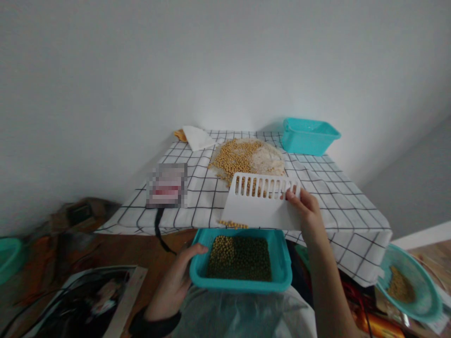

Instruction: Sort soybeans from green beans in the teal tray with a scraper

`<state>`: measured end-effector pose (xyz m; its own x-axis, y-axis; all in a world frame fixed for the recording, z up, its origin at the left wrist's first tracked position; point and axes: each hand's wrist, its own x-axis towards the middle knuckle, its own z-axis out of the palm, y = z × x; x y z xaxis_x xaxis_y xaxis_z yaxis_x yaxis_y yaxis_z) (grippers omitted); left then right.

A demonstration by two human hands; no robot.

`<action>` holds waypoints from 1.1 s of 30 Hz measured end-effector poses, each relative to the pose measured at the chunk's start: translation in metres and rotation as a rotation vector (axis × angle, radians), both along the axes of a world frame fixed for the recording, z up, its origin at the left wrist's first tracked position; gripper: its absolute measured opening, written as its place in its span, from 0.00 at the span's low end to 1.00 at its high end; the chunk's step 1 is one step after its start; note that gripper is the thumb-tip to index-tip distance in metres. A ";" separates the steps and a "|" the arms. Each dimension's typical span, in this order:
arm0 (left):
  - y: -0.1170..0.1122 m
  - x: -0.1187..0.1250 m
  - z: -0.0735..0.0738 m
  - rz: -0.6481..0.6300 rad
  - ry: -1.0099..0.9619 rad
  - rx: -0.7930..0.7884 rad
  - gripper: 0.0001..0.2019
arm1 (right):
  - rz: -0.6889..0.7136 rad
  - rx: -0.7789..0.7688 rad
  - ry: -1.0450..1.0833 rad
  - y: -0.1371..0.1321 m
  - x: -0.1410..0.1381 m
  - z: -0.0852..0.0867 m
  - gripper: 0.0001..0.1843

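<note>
My right hand (pixel 307 210) grips the right end of a white slotted scraper (pixel 260 210), which leans over the front of the table. A few yellow beans (pixel 234 225) lie along its lower edge, at the table's edge. Just below, my left hand (pixel 179 272) holds the left rim of a turquoise bin (pixel 243 284), thumb over the rim. Inside the bin, yellow beans sit at the left and dark green beans (pixel 252 258) fill the rest. Behind the scraper, a wide pile of yellow beans (pixel 234 157) spreads on the table beside a pale, flour-like patch (pixel 269 159).
A checked cloth (pixel 338 202) covers the table against the wall. At the back right stands another turquoise bin (pixel 310 136). A white cloth (pixel 197 137) lies back left, a blurred-out object (pixel 167 185) front left. A round turquoise basin (pixel 428 295) stands low at the right.
</note>
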<state>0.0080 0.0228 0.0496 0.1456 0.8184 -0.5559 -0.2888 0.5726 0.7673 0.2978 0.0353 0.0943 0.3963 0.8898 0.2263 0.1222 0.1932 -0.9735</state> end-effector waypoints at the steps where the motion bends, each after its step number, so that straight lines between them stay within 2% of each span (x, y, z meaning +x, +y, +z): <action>1: 0.000 0.000 0.000 -0.001 -0.001 0.009 0.13 | -0.014 0.011 0.029 -0.004 0.003 0.001 0.18; 8: -0.003 0.005 0.001 0.049 0.065 0.004 0.12 | -0.397 0.228 0.065 -0.023 0.032 0.006 0.15; 11: -0.003 0.006 -0.001 0.015 0.033 0.015 0.10 | -0.484 0.261 0.083 -0.024 0.042 0.000 0.15; 16: -0.002 0.003 -0.010 -0.002 0.063 0.010 0.08 | -0.521 0.219 -0.004 -0.023 0.050 -0.012 0.16; 20: 0.000 0.001 -0.017 0.005 0.037 0.003 0.11 | -0.563 0.193 -0.017 -0.024 0.053 -0.017 0.17; 23: 0.000 0.003 -0.016 -0.033 -0.005 0.005 0.13 | -0.578 0.192 0.000 -0.027 0.055 -0.017 0.17; 26: -0.002 0.006 -0.013 -0.044 -0.023 0.014 0.09 | -0.574 0.191 0.014 -0.028 0.055 -0.015 0.17; 29: -0.004 0.006 -0.013 -0.025 -0.011 0.029 0.08 | -0.526 0.165 0.075 -0.028 0.051 -0.013 0.18; 33: -0.005 0.002 -0.016 -0.028 0.009 0.028 0.09 | -0.370 0.111 0.069 -0.024 0.041 -0.008 0.19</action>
